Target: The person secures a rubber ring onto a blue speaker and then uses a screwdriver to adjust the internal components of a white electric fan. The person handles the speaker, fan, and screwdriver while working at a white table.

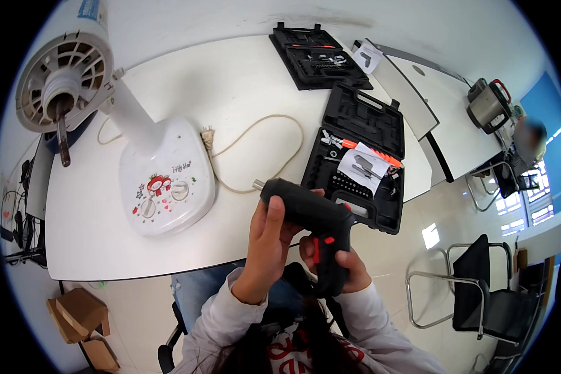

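Note:
A black cordless screwdriver (pixel 305 209) with red buttons is held in front of me, over the table's near edge. My left hand (pixel 269 230) wraps round its body near the metal tip, which points up and left. Round the handle close the fingers of my right hand (pixel 352 271), next to the red trigger. Just beyond lies an open black tool case (pixel 363 118) with bits, sockets, an orange-handled tool and a printed sheet (pixel 363 167). To the left stands a white fan base (pixel 168 215) with two knobs; its bare motor head (pixel 65 84) has no blades on the shaft.
A pale power cord (pixel 299 134) loops across the white table (pixel 230 81). Another open tool case (pixel 318 57) sits at the back. On a further table is a metal kettle (pixel 487 109). Chairs (pixel 480 287) and a person (pixel 523 146) are at right, cardboard boxes (pixel 78 315) at lower left.

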Demonstrator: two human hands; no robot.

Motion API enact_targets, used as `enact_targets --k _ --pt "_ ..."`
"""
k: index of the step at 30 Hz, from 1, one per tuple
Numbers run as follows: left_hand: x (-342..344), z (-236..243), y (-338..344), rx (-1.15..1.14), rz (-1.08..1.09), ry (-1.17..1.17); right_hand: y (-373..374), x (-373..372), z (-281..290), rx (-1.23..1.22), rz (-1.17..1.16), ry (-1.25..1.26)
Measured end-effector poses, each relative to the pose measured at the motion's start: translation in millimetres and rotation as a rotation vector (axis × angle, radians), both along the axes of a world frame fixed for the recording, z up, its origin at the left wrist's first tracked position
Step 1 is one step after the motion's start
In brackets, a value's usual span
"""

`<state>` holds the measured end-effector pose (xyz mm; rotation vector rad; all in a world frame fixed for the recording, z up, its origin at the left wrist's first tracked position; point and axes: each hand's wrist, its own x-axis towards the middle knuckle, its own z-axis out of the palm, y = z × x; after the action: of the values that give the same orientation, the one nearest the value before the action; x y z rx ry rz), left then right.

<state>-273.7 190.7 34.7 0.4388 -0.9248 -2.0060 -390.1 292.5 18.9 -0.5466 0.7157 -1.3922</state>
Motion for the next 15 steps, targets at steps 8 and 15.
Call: enact_targets --k 8,15 --pt "-8.6 6.0 8.1 0.050 -0.032 0.062 11.8 -8.7 6.3 0.010 0.034 0.043" --pt "-3.2 -5.5 -3.9 0.284 0.184 0.145 19.1 -66.1 73.0 -0.005 0.011 0.790"
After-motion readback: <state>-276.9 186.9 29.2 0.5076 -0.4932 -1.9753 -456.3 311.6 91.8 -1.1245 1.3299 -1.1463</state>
